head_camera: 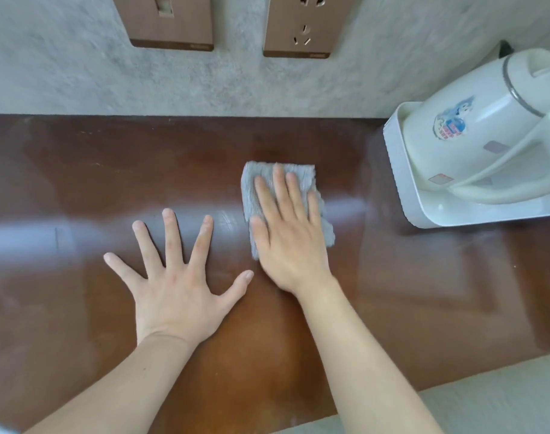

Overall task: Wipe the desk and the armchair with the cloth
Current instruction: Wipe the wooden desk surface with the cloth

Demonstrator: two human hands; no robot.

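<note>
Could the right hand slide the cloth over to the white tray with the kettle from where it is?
Probably yes: the right hand presses the cloth flat, and only bare desk lies between it and the tray.

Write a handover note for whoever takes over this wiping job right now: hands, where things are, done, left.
Right hand: flat, fingers straight, pressing the folded grey cloth onto the glossy brown wooden desk, mid-desk; no curled grip.
Left hand: spread flat on the bare desk beside the cloth, holding nothing.
White electric kettle stands on its white tray at the right rear corner, apart from the cloth.
Done: wiping under way; how much of the desk is covered cannot be told.
Left: the rest of the desk, around the tray, then the armchair, likely the pale cushion at the lower right.
</note>
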